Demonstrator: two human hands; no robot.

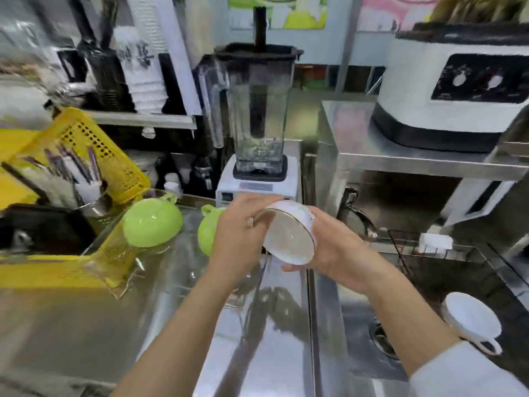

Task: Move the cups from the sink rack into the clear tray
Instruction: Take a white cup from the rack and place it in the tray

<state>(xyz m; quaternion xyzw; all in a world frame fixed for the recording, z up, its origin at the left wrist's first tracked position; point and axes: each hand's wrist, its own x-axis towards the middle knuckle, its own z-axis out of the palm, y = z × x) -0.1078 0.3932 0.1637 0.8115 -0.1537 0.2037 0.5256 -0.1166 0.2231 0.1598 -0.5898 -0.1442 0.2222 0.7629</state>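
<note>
Both hands (pixel 286 242) hold a gold-rimmed white cup (pixel 289 233), tilted sideways.

1. I log a single head-worn view, wide-angle, pitched forward and down over the steel counter (pixel 252 339).
2. Both forearms enter from the bottom edge; hands sit close, near frame centre.
3. Blender (pixel 259 110) faces me, sink rack (pixel 446 253) lies right, clear tray (pixel 148 262) left.
4. Edges bend and blur.

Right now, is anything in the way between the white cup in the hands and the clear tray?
Nothing visible blocks it. Both hands hold the white gold-rimmed cup just right of the clear plastic tray, where two green cups already sit.
</note>
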